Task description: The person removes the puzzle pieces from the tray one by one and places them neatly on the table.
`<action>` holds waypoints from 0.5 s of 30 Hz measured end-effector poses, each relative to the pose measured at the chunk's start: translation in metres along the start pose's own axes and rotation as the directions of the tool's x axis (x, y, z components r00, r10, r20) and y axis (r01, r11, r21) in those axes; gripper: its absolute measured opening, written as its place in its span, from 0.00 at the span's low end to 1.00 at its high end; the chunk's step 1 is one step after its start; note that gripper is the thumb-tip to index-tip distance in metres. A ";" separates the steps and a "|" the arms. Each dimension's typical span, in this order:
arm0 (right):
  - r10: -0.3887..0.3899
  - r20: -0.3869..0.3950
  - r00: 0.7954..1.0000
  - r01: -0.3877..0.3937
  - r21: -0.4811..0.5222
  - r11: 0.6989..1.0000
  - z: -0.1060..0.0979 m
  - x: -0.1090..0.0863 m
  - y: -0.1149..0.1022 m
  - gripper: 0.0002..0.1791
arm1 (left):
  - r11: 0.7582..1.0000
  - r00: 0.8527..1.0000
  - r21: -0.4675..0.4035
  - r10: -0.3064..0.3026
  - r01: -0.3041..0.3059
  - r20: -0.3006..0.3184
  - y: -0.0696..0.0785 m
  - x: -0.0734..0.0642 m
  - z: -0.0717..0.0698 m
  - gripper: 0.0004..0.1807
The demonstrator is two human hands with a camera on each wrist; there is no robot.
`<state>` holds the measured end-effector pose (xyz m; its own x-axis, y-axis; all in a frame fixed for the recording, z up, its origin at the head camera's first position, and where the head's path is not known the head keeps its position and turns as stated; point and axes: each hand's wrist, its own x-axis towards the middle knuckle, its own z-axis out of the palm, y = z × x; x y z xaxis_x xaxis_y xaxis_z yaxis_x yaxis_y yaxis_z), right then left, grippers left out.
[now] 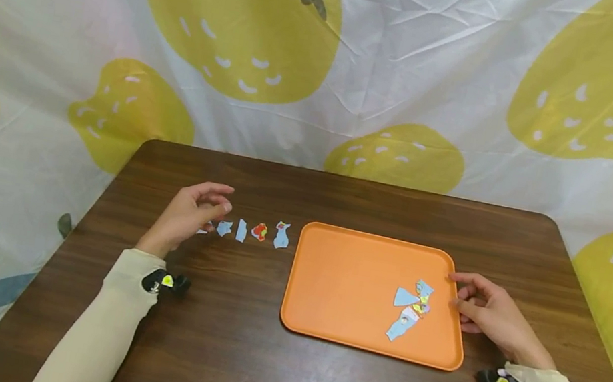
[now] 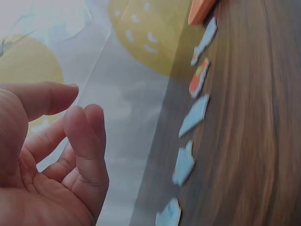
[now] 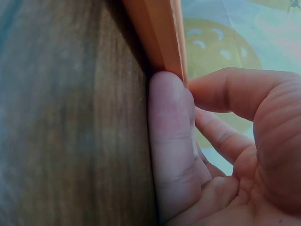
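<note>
Pinching the right rim of the orange tray (image 1: 338,291), thumb and finger of the right hand (image 1: 495,317) probably keep it from sliding on the wooden table (image 1: 218,352). A cluster of cut picture pieces (image 1: 404,322) lies in the tray's right half, some touching, as if placed so on purpose. Left of the tray, the left hand (image 1: 187,215) hovers at the far end of a row of loose pieces (image 1: 260,232); its fingers curve toward the thumb with a narrow gap, holding nothing. The row is spaced, perhaps so each piece stays separate. Behind hangs a fruit-printed cloth (image 1: 359,92). The head view partly hides the leftmost loose piece; the left wrist view cuts it off. Seams inside the cluster are hard to distinguish.
</note>
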<state>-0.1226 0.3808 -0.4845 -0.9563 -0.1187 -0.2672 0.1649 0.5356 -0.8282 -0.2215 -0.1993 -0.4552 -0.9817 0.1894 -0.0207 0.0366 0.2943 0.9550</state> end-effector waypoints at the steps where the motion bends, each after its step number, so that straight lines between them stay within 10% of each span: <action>1: 0.000 0.000 1.000 0.000 0.006 1.000 0.000 0.000 0.000 0.33 | 1.000 1.000 0.003 0.011 -0.011 0.004 0.002 0.000 0.002 0.24; 15: -0.027 0.002 1.000 0.027 0.012 1.000 0.001 -0.002 -0.004 0.32 | 0.995 0.993 0.002 0.098 -0.098 0.071 0.029 -0.001 0.036 0.22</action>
<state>-0.1211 0.3780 -0.4815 -0.9600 -0.1345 -0.2456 0.1419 0.5225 -0.8408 -0.2130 -0.1567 -0.4379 -0.9577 0.2830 0.0521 0.1333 0.2762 0.9518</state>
